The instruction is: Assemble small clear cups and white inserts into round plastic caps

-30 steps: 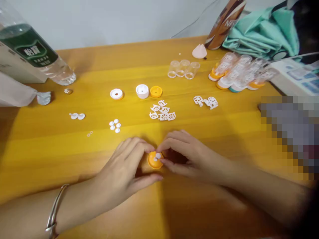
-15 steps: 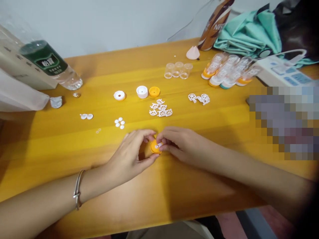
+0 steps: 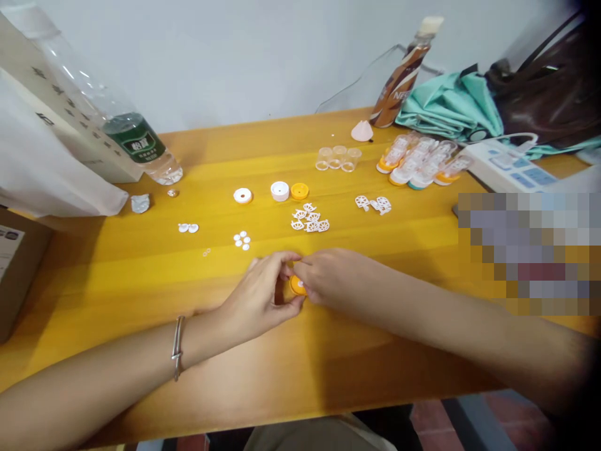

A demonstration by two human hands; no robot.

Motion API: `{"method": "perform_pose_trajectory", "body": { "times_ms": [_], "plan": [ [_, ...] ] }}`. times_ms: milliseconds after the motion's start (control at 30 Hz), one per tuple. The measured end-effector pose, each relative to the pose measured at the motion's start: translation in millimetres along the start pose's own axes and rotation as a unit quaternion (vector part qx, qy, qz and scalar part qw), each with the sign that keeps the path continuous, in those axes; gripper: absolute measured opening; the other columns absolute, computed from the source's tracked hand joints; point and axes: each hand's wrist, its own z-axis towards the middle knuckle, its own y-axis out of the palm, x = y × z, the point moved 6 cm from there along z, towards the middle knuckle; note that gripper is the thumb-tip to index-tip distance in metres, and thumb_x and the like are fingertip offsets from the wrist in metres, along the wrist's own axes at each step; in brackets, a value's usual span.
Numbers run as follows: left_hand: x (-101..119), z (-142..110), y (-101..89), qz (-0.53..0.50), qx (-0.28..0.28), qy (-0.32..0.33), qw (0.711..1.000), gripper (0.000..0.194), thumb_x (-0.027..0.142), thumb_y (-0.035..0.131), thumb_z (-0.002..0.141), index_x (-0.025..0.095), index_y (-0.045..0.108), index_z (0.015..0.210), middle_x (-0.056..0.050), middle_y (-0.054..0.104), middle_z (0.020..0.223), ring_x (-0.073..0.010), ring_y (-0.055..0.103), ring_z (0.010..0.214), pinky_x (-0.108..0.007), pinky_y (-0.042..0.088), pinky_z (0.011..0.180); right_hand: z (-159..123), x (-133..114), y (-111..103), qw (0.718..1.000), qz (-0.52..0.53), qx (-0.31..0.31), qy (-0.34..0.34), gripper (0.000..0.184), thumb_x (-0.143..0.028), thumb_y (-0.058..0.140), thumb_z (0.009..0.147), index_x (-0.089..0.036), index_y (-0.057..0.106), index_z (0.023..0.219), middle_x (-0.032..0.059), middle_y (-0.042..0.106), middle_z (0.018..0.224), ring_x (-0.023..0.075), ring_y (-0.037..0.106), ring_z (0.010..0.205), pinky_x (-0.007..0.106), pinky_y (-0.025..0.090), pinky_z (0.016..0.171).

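Note:
Near the front middle of the table, my left hand grips an orange round cap between thumb and fingers. My right hand is closed, its fingertips pressed at the middle of that cap. Beside those fingertips shows a small white plastic piece, mostly covered by them. Beyond my hands lie several white spoked plastic parts in a pile and several small white discs. Farther back sit a white-topped cap, a white cap and another orange cap.
Clear small cups and several capped clear tubes stand toward the back right, near a white power strip. A tilted coffee bottle, a green folded umbrella and a water bottle line the wall side.
The head view has shifted, so the table sits lower and more to the right. My right hand has turned over the orange cap and now covers more of the white piece.

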Motion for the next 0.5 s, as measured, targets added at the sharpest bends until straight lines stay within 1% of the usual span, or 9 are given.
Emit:
{"method": "perform_pose_trajectory", "body": {
  "times_ms": [100, 167, 200, 267, 300, 333, 367, 467, 500],
  "plan": [
    [-2.8, -0.9, 0.4, -0.003, -0.001, -0.014, 1.000, 0.048, 0.025, 0.063, 0.072, 0.021, 0.040, 0.114, -0.003, 0.057, 0.093, -0.0182, 0.055, 0.086, -0.033, 0.043, 0.077, 0.0, 1.6, -12.9, 1.000, 0.018, -0.017, 0.014, 0.013, -0.005, 0.060, 0.072, -0.015, 0.063, 0.080, 0.0042, 0.067, 0.069, 0.0203, 0.063, 0.060, 0.028, 0.039, 0.048],
    [-3.2, -3.7, 0.0, -0.006, 0.007, -0.015, 1.000, 0.041, 0.025, 0.063, 0.072, 0.022, 0.043, 0.108, -0.003, 0.057, 0.091, -0.0177, 0.054, 0.084, -0.032, 0.043, 0.075, 2.5, 11.2, -26.3, 0.996, 0.075, 0.007, 0.047, 0.009, -0.008, 0.059, 0.074, -0.016, 0.063, 0.076, 0.0030, 0.066, 0.066, 0.0178, 0.062, 0.057, 0.026, 0.040, 0.049],
    [-2.8, -6.0, -0.2, -0.009, 0.012, -0.012, 1.000, 0.038, 0.024, 0.062, 0.073, 0.022, 0.044, 0.106, -0.003, 0.057, 0.092, -0.0176, 0.054, 0.084, -0.033, 0.043, 0.076, 5.0, 18.4, -32.8, 0.990, 0.116, 0.036, 0.069, 0.007, -0.010, 0.059, 0.076, -0.016, 0.063, 0.075, 0.0023, 0.066, 0.066, 0.0158, 0.061, 0.057, 0.025, 0.041, 0.050],
    [-0.8, -12.0, 0.3, -0.013, 0.016, -0.003, 1.000, 0.037, 0.024, 0.062, 0.074, 0.022, 0.043, 0.106, -0.003, 0.056, 0.096, -0.0177, 0.053, 0.088, -0.034, 0.042, 0.079, 12.2, 33.9, -41.7, 0.967, 0.201, 0.120, 0.105, 0.007, -0.013, 0.057, 0.079, -0.015, 0.062, 0.074, 0.0012, 0.066, 0.070, 0.0122, 0.060, 0.061, 0.022, 0.043, 0.056],
    [0.3, -15.1, 1.0, -0.014, 0.015, 0.000, 1.000, 0.039, 0.024, 0.062, 0.074, 0.023, 0.042, 0.108, -0.004, 0.056, 0.098, -0.0179, 0.053, 0.091, -0.034, 0.042, 0.081, 17.1, 39.6, -43.2, 0.952, 0.234, 0.169, 0.102, 0.006, -0.013, 0.056, 0.080, -0.015, 0.061, 0.076, 0.0010, 0.066, 0.072, 0.0109, 0.060, 0.064, 0.021, 0.043, 0.060],
    [1.3, -18.0, 1.7, -0.016, 0.013, 0.002, 1.000, 0.039, 0.024, 0.061, 0.075, 0.023, 0.042, 0.109, -0.004, 0.056, 0.100, -0.0180, 0.052, 0.093, -0.035, 0.042, 0.082, 23.3, 42.8, -41.3, 0.940, 0.260, 0.204, 0.085, 0.005, -0.013, 0.056, 0.081, -0.014, 0.060, 0.078, 0.0012, 0.066, 0.074, 0.0101, 0.059, 0.066, 0.020, 0.044, 0.063],
    [2.3, -20.4, 2.4, -0.017, 0.010, 0.002, 1.000, 0.039, 0.024, 0.061, 0.076, 0.023, 0.041, 0.110, -0.004, 0.055, 0.101, -0.0180, 0.052, 0.094, -0.035, 0.042, 0.083, 30.9, 43.8, -35.9, 0.938, 0.263, 0.218, 0.064, 0.006, -0.014, 0.055, 0.082, -0.014, 0.060, 0.080, 0.0018, 0.066, 0.077, 0.0104, 0.059, 0.069, 0.021, 0.043, 0.065],
    [4.8, -23.4, 2.9, -0.021, 0.005, 0.003, 1.000, 0.040, 0.025, 0.061, 0.076, 0.022, 0.041, 0.110, -0.004, 0.056, 0.101, -0.0181, 0.052, 0.094, -0.035, 0.042, 0.082, 52.3, 38.6, -16.3, 0.947, 0.212, 0.242, -0.002, 0.012, -0.015, 0.049, 0.085, -0.013, 0.060, 0.082, 0.0039, 0.063, 0.078, 0.0129, 0.055, 0.073, 0.024, 0.041, 0.069],
    [5.6, -23.1, 2.7, -0.022, 0.003, 0.005, 1.000, 0.040, 0.025, 0.061, 0.076, 0.022, 0.041, 0.110, -0.005, 0.056, 0.100, -0.0183, 0.053, 0.093, -0.035, 0.042, 0.083, 58.2, 35.0, -10.1, 0.951, 0.193, 0.240, -0.023, 0.014, -0.017, 0.047, 0.087, -0.013, 0.060, 0.083, 0.0045, 0.062, 0.079, 0.0136, 0.054, 0.074, 0.025, 0.041, 0.069]
  ]
}}
